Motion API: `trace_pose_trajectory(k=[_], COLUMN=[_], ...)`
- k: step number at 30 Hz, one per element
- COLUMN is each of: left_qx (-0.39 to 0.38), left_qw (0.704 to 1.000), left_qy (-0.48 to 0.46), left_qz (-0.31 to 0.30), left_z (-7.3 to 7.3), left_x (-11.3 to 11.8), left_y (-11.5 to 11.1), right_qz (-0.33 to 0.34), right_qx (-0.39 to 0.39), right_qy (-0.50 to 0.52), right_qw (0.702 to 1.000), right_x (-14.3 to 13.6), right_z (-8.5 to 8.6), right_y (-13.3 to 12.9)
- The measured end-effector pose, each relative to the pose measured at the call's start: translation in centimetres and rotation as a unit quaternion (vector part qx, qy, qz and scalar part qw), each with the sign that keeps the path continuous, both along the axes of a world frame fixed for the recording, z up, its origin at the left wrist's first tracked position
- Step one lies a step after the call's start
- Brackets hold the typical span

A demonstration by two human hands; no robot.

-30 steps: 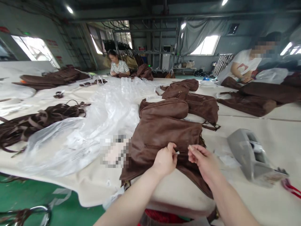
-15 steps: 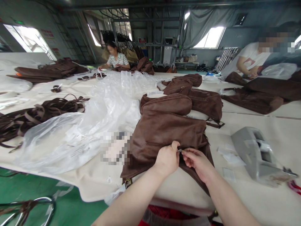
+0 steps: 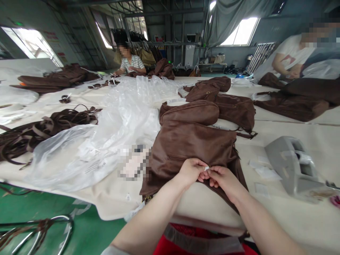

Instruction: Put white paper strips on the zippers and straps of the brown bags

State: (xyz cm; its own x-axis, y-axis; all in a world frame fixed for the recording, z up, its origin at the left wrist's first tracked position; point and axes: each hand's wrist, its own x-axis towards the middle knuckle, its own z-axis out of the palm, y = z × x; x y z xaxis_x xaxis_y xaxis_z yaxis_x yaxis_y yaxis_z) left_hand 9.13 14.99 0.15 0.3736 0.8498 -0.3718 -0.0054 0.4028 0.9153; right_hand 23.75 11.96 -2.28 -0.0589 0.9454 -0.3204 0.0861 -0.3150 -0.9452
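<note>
A brown leather bag [image 3: 191,141] lies flat in front of me, its short zipper running across the panel. Over its near part, my left hand [image 3: 193,172] is closed in a pinch on a small white piece [image 3: 206,169], which looks like tape or paper. My right hand [image 3: 223,177] pinches the same piece from the other side, its fingertips almost touching the left ones. What lies beneath the fingers is hidden. Just beyond the bag rests its rounded brown flap or another bag [image 3: 190,112]; I cannot tell which.
Clear plastic bags [image 3: 117,117] spread over the left of the pale table [image 3: 111,200], beside a heap of brown straps [image 3: 47,131]. A grey tape dispenser [image 3: 289,166] stands right, near paper slips [image 3: 265,172]. More brown bags [image 3: 236,109] lie beyond. Two people work across the table.
My left hand has turned so its thumb and fingers meet the right fingertips, and the white piece shows more plainly between them. The view has shifted slightly.
</note>
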Motion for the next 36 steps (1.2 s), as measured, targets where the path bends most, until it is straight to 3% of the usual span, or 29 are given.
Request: trace_pose_trajectory(k=[4, 8, 11, 15, 18, 21, 25, 27, 30, 36], left_qx=[0.032, 0.085, 0.162, 0.337, 0.404, 0.416, 0.378, 0.368, 0.393, 0.465], left_qw=[0.999, 0.996, 0.984, 0.92, 0.878, 0.869, 0.869, 0.865, 0.856, 0.838], left_qy=[0.003, 0.024, 0.067, 0.2, 0.254, 0.264, 0.309, 0.336, 0.332, 0.279], left_qz=[0.024, 0.026, 0.014, 0.027, 0.033, 0.036, 0.074, 0.06, 0.041, 0.064], left_z=[-0.1, -0.9, -1.2, -1.0, -0.7, -0.5, -0.2, 0.0, 0.3, 0.3], left_x=[0.5, 0.7, 0.7, 0.7, 0.9, 1.0, 0.6, 0.2, 0.0, 0.1], left_y=[-0.5, -0.8, -1.2, -2.0, -2.5, -2.8, -2.5, -2.2, -2.1, -2.3], right_qz=[-0.027, -0.086, -0.115, -0.115, -0.123, -0.127, -0.131, -0.122, -0.104, -0.1], right_qx=[0.031, 0.011, -0.01, -0.068, -0.099, -0.102, -0.103, -0.107, -0.103, -0.069], right_qy=[0.004, -0.007, 0.057, 0.27, 0.354, 0.369, 0.38, 0.387, 0.384, 0.344], right_qw=[0.999, 0.996, 0.992, 0.954, 0.922, 0.915, 0.91, 0.908, 0.912, 0.931], right_x=[-0.5, -0.8, -0.8, -0.5, -0.3, -0.3, -0.3, -0.2, 0.0, 0.0], right_z=[-0.1, -0.5, -0.3, 0.6, 0.8, 0.6, 0.6, 0.6, 0.6, 0.5], right_y=[0.1, 0.3, 0.4, 0.2, 0.0, -0.1, -0.3, -0.3, -0.4, -0.5])
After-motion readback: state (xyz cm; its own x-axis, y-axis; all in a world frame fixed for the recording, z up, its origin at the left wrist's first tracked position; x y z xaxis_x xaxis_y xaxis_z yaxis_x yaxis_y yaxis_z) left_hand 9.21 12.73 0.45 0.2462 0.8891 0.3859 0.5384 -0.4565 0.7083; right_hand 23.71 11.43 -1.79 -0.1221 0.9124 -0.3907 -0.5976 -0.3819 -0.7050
